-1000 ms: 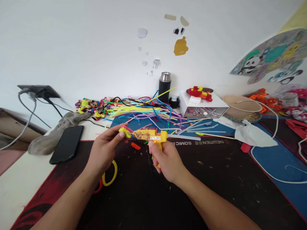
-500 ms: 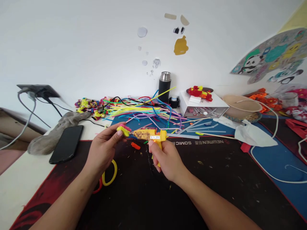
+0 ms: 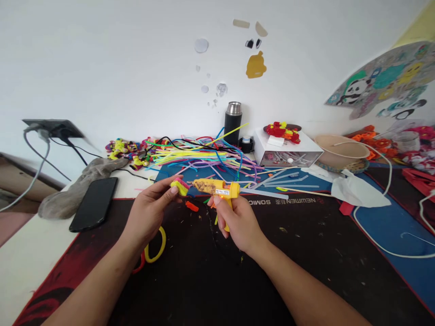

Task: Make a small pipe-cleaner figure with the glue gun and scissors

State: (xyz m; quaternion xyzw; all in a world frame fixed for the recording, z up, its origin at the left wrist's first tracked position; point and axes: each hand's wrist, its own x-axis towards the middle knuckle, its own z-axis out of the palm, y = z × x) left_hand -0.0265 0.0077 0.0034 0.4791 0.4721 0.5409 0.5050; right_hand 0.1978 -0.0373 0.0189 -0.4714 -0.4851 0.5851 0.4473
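Between the fingertips of my left hand point(image 3: 154, 203) is a small fuzzy pink-and-yellow piece point(image 3: 181, 186), which looks like bent pipe cleaner. My right hand point(image 3: 236, 219) is wrapped round the handle of a yellow hot glue gun point(image 3: 210, 188), its tip browned and stained. The nozzle points left at the fuzzy piece, with a small gap between them. A clear glue stick point(image 3: 267, 194) juts from the back of the gun. Below my left wrist lie scissors with a yellow and red handle point(image 3: 163, 244), partly hidden by the forearm. An orange scrap point(image 3: 192, 206) rests on the dark mat.
Behind my hands spreads a pile of coloured pipe cleaners point(image 3: 204, 156). A black flask point(image 3: 233, 122) and a white drawer box point(image 3: 288, 149) stand by the wall. A phone point(image 3: 94, 203) lies left; a beige bowl point(image 3: 340, 149) and white cable point(image 3: 367, 235) are right.
The glue gun has shifted slightly right, so its nozzle has drawn off from the fuzzy piece. My left hand has turned the piece a little, showing more pink.
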